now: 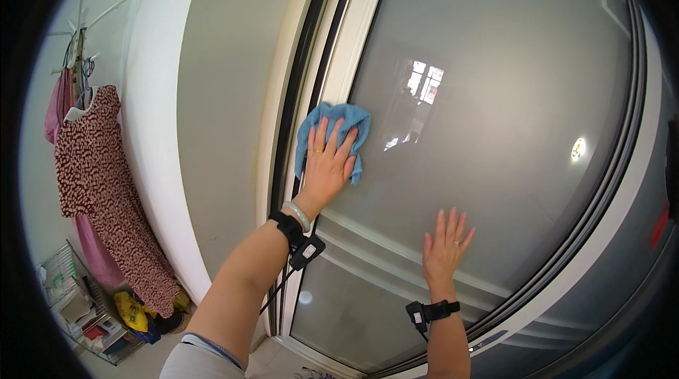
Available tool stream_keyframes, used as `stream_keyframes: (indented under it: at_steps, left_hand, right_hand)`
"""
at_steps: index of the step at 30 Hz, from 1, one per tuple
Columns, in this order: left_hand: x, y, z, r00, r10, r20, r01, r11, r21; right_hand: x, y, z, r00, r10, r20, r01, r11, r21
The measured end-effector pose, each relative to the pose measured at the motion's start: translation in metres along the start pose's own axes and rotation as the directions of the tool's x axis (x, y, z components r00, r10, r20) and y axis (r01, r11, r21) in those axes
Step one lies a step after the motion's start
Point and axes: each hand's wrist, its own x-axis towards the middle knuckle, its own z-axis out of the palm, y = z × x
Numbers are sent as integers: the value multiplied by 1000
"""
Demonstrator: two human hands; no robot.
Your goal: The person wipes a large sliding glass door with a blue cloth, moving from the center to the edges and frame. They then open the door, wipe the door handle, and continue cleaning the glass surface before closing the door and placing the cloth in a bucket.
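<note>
My left hand (330,164) lies spread over a blue cloth (334,112), pressing it against the white frame (347,55) of a glass sliding door. The cloth also overlaps the edge of the frosted-looking grey glass pane (477,129). A ring, a pale bangle and a black wrist strap with a small box are on that arm. Lower and to the right, my right hand (444,251) is in front of the glass, fingers apart and holding nothing. Whether its palm touches the pane I cannot tell. A black strap with a box is on this wrist too.
At left, a patterned dress (101,177) hangs from a white coat stand (109,10). Below are a wire rack (58,273) with items and a yellow bag (131,311). A wall edge (159,113) juts between them and the door. Raised bars (371,259) cross the glass.
</note>
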Motion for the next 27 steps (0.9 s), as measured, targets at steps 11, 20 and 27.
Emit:
stream_keyframes:
  at_steps: [11, 20, 27]
  left_hand:
    - [-113, 0, 11, 986, -32, 164, 30, 999, 13]
    - [-130, 8, 7, 976, 17, 218, -8, 999, -44]
    - [-17, 38, 11, 986, 142, 87, -132, 985, -111]
  right_hand:
    - [-6, 2, 2, 1000, 3, 5, -3, 1000, -2]
    - [-10, 6, 10, 999, 2, 36, 0, 999, -54]
    - [-10, 4, 13, 999, 3, 33, -1, 997, -80]
